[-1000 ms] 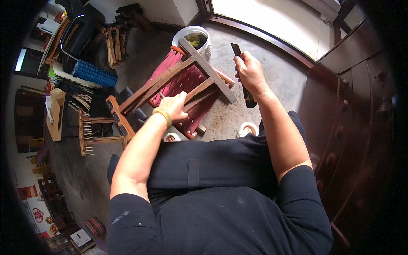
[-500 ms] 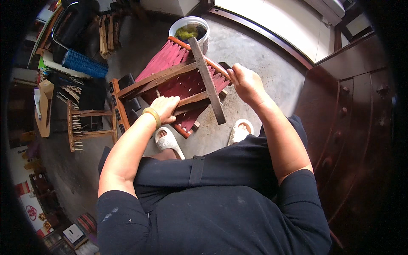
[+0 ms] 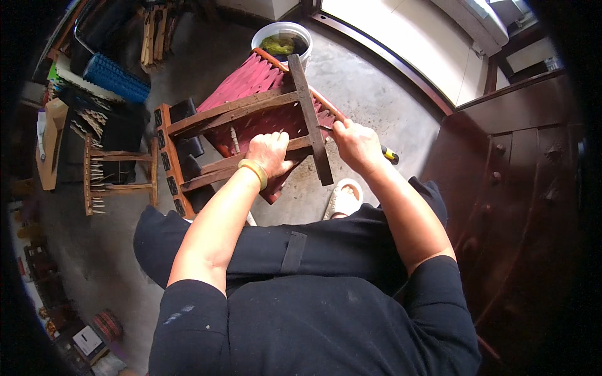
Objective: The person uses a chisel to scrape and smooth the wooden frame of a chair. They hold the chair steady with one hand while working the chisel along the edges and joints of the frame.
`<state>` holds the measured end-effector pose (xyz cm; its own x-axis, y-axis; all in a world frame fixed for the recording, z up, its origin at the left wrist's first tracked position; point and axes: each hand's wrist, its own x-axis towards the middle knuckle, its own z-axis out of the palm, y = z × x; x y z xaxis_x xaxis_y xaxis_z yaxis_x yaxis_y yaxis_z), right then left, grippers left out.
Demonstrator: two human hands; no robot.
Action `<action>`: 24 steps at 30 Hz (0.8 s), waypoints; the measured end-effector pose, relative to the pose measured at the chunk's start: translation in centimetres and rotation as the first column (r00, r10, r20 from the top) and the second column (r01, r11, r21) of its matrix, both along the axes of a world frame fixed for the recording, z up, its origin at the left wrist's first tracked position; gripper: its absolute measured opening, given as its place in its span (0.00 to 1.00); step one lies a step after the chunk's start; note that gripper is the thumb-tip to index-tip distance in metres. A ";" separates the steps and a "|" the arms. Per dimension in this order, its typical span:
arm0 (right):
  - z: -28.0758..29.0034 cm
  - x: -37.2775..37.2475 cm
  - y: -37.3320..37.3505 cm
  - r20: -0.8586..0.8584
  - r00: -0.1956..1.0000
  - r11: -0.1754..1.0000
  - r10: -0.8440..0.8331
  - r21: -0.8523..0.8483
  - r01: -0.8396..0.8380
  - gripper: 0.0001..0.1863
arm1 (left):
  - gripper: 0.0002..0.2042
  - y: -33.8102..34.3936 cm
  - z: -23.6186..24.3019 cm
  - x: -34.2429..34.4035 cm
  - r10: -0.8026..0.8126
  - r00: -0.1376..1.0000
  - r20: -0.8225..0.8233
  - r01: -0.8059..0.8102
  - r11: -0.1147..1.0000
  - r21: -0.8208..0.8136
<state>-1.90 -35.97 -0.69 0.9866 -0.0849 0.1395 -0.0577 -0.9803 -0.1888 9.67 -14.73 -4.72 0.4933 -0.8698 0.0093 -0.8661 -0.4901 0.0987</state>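
Note:
A worn wooden frame (image 3: 303, 94) with orange-brown and black parts at its left end lies over a red-pink piece with strung strips (image 3: 238, 81) and a rail along its top. My left hand (image 3: 268, 153), wearing a yellowish bangle, is closed on one of the frame's lower rails. Just right of the dark crosspiece, my right hand (image 3: 355, 143) grips a knife (image 3: 389, 153) with a black and yellow handle; its blade points left at that crosspiece, and I cannot tell if they touch.
A white bucket (image 3: 300, 31) stands behind the frame. At left are a smaller wooden frame (image 3: 122, 185), cardboard (image 3: 51, 147), a blue roller (image 3: 116, 78) and wood scraps (image 3: 157, 34). A dark wooden panel (image 3: 501, 250) bounds the right side; a doorway threshold (image 3: 382, 44) lies at the back.
The knife, held raised a second ago, has come down and left to the frame's crosspiece. My left hand has shifted right, and the frame has turned slightly.

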 end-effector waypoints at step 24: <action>-0.4 11.3 -3.4 -0.119 0.960 0.932 0.254 -0.236 -0.276 0.10 | 0.24 0.0 -0.4 0.3 0.015 0.999 -0.039 -0.020 0.993 -0.117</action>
